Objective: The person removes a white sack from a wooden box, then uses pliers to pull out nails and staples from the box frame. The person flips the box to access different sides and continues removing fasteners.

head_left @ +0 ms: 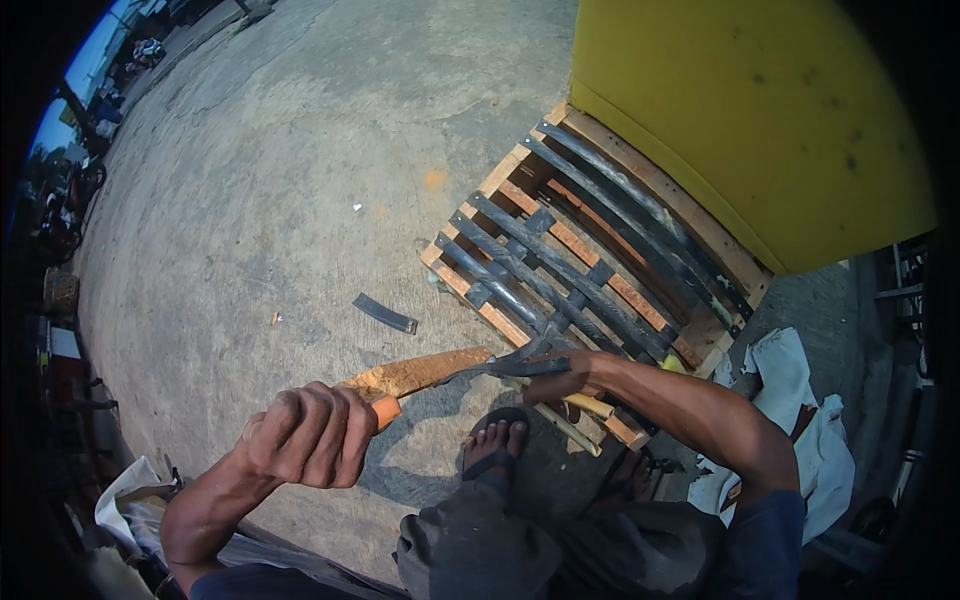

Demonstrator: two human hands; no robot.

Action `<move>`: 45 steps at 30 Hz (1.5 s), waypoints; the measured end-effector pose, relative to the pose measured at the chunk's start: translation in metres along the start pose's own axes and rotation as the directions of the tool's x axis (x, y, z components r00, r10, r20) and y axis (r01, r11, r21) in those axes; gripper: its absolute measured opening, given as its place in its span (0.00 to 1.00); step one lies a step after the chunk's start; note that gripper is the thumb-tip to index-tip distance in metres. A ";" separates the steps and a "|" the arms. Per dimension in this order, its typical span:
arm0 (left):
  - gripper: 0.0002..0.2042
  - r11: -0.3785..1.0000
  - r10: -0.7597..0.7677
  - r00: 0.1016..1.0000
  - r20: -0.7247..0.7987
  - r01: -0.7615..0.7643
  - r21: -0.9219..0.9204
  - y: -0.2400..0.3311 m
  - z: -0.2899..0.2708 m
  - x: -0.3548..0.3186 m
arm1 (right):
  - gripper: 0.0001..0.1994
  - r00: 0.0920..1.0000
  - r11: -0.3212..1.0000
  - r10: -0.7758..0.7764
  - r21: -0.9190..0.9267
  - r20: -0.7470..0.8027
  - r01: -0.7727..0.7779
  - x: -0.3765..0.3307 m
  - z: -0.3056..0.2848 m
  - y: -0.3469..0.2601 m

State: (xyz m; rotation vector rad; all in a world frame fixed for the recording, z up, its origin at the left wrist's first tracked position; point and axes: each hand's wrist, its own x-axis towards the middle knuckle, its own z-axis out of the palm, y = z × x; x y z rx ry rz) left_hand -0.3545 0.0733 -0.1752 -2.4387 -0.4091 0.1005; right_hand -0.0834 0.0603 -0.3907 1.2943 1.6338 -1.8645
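Note:
My left hand (pixel 312 435) is closed in a fist around an orange handle (pixel 386 412) whose end sticks out toward the right. Beside that fist a broad, rust-coloured, blade-like piece (pixel 425 370) tapers toward my right hand; how it joins the handle is hidden. My right hand (pixel 565 378) is bent over a black rubber strap (pixel 490 368) at the near edge of a wooden frame (pixel 493 318), its fingers mostly out of sight. More black straps (pixel 515 262) stretch across the frame, some interlaced with crossing strips.
A yellow padded panel (pixel 740 130) rises from the frame's far side. A short black strip (pixel 385 313) lies on the concrete (pixel 250 200). Torn white sheeting (pixel 800 430) is at right, and light wooden sticks (pixel 568 425) lie near my sandaled feet (pixel 493 445).

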 end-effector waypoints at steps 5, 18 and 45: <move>0.22 0.998 0.023 0.998 0.064 -0.019 -0.064 -0.002 0.010 -0.011 | 0.22 0.992 0.948 -0.040 -0.310 0.117 0.075 0.056 0.027 0.019; 0.27 0.975 -0.116 0.951 0.285 0.164 -0.150 0.008 0.024 -0.048 | 0.32 0.961 0.990 0.093 0.126 -0.262 -0.062 0.031 0.076 0.005; 0.31 0.071 -0.834 0.098 0.543 0.995 -0.071 0.027 0.207 -0.332 | 0.27 0.887 0.948 -0.246 0.094 -0.390 0.304 0.094 0.016 -0.114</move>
